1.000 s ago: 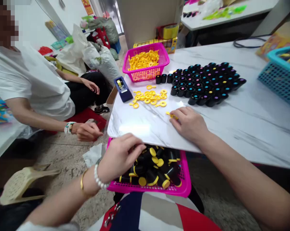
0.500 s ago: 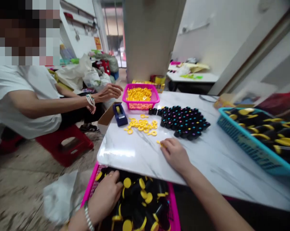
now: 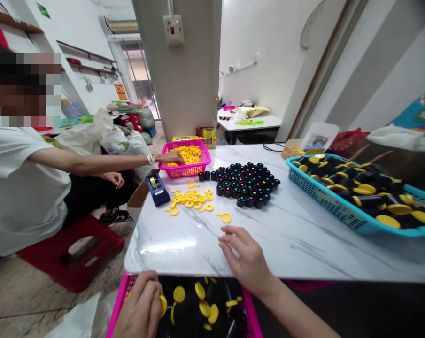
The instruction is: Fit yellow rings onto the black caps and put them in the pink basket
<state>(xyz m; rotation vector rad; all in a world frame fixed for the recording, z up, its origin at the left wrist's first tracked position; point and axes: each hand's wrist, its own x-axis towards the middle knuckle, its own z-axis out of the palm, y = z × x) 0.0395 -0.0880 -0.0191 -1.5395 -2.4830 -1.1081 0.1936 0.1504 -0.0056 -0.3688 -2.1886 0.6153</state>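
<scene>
My left hand [image 3: 139, 307] is closed at the left side of a pink basket [image 3: 251, 315], its fingers curled round a yellow-capped black tube whose yellow cap [image 3: 163, 306] shows at the fingertips; the rest of it is hidden. Black tubes with round yellow caps [image 3: 204, 308] fill that basket. Over the table's front edge my right hand [image 3: 247, 260] is open and empty, fingers slightly apart. Just beyond its fingertips lies a single yellow ring with a short tab [image 3: 225, 217]. Farther off is a loose pile of similar yellow rings [image 3: 189, 199].
Black cylinders with coloured dots [image 3: 247, 183] stand grouped on the marble-patterned table [image 3: 304, 253]. A blue tape dispenser [image 3: 158, 190] sits left. At right, a turquoise basket [image 3: 339, 213] holds yellow-capped tubes. A co-worker's hand [image 3: 173, 158] reaches into a pink basket [image 3: 186, 171] of yellow rings.
My right hand has let go of the yellow ring, which now lies apart on the table. My left hand has lifted out with a yellow-capped tube. The co-worker's hand has entered the far basket.
</scene>
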